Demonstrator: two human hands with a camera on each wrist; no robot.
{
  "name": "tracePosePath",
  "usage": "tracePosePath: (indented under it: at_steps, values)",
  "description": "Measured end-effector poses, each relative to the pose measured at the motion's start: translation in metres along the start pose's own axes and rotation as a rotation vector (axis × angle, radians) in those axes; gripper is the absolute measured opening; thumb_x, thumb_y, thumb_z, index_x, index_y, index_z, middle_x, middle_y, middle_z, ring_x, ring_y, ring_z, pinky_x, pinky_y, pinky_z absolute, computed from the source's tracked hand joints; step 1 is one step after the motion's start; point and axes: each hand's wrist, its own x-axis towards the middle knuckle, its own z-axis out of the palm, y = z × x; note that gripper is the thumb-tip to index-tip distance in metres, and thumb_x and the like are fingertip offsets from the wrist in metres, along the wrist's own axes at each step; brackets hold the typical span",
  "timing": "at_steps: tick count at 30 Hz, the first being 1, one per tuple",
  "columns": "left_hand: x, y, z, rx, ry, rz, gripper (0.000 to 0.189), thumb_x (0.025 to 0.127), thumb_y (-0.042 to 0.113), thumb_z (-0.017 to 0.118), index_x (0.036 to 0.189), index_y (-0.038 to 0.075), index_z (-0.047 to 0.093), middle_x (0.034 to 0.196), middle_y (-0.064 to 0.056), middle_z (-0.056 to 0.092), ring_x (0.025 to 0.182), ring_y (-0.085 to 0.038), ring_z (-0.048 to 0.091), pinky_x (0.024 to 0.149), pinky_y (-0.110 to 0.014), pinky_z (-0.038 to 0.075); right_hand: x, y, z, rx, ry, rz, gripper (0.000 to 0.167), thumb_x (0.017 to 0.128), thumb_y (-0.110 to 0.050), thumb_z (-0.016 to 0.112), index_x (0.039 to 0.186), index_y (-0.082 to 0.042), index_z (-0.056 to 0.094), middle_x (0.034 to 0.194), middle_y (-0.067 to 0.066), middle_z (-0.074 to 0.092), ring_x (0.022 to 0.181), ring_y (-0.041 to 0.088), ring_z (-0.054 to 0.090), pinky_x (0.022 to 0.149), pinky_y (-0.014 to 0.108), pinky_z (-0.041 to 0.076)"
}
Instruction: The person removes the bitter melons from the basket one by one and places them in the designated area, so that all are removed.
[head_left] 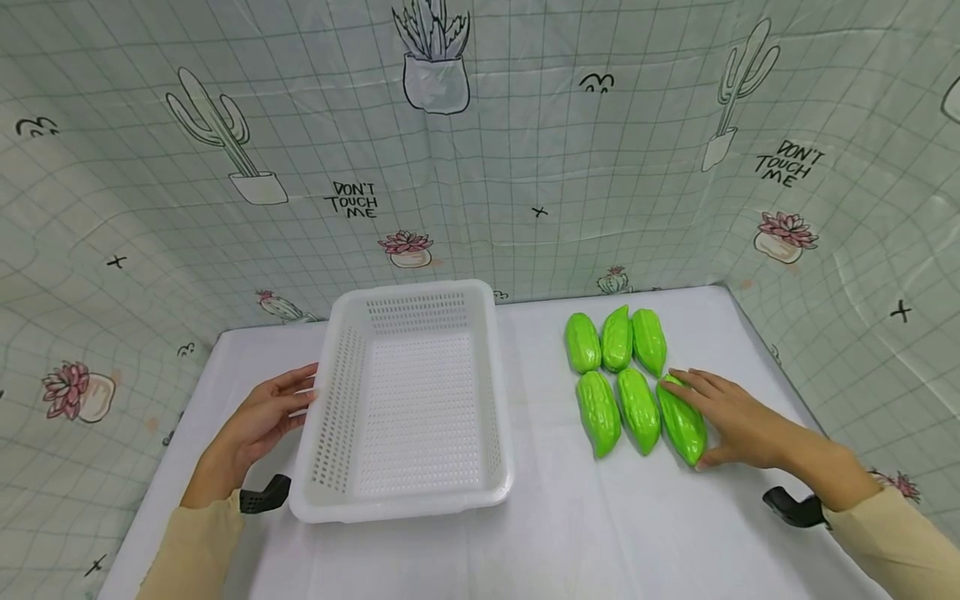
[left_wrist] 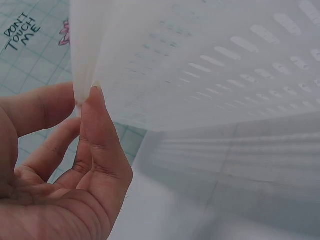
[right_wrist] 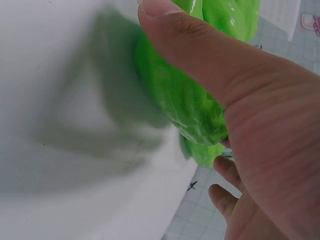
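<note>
A white perforated plastic basket (head_left: 502, 417) stands on the table, left of centre. My left hand (head_left: 262, 417) pinches its left rim between thumb and fingers, as the left wrist view shows close up. Several glossy green bitter gourds (head_left: 598, 412) with ridged skins lie in two rows to the right. My right hand (head_left: 738, 421) spans the bitter gourd at the near right (head_left: 684, 425), thumb at its near end and fingers at its far end. In the right wrist view, the thumb (right_wrist: 200, 50) crosses in front of this bitter gourd (right_wrist: 175, 95).
A white cloth (head_left: 555, 533) covers the table. Behind it and at both sides hangs a grid-patterned curtain (head_left: 510, 150) printed with cacti. A black wrist mount (head_left: 266, 495) sits on the left wrist, another (head_left: 795, 507) on the right.
</note>
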Motion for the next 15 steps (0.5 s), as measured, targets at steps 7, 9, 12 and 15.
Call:
tracePosePath:
  at_steps: [7,9,12,15]
  values:
    - [0.0012,0.0002,0.0004,-0.023,-0.005,0.007,0.071,0.106,0.004,0.061,0.165,-0.007,0.021,0.116,0.014,0.067,0.098,-0.004,0.071,0.081,-0.024,0.060,0.0004,0.0031,0.0031,-0.006,0.008,-0.020,0.119,0.056,-0.037,0.104,0.153,-0.002,0.045,0.157,0.028,0.042,0.139,0.055,0.040,0.104,0.072,0.039]
    - [0.0012,0.0001,0.0002,-0.028,-0.004,0.005,0.071,0.106,0.004,0.061,0.165,-0.007,0.021,0.115,0.014,0.067,0.098,-0.005,0.072,0.080,-0.023,0.060,0.0007,0.0035,0.0031,-0.004,0.004,-0.019,0.120,0.056,-0.037,0.104,0.153,-0.002,0.044,0.158,0.028,0.041,0.139,0.054,0.040,0.104,0.072,0.038]
    - [0.0011,-0.0002,0.0000,-0.029,-0.002,0.004,0.071,0.106,0.004,0.061,0.165,-0.007,0.022,0.115,0.015,0.067,0.098,-0.005,0.072,0.080,-0.023,0.060,0.0015,0.0040,0.0028,0.000,-0.001,-0.018,0.121,0.056,-0.037,0.104,0.154,-0.002,0.043,0.159,0.028,0.040,0.140,0.055,0.039,0.105,0.072,0.038]
    - [0.0011,-0.0006,-0.0001,-0.025,-0.002,0.003,0.071,0.107,0.005,0.061,0.165,-0.007,0.021,0.115,0.015,0.067,0.098,-0.005,0.072,0.081,-0.023,0.060,0.0030,0.0039,0.0025,0.006,-0.014,-0.010,0.122,0.056,-0.036,0.104,0.156,-0.002,0.042,0.160,0.028,0.039,0.142,0.055,0.038,0.106,0.072,0.037]
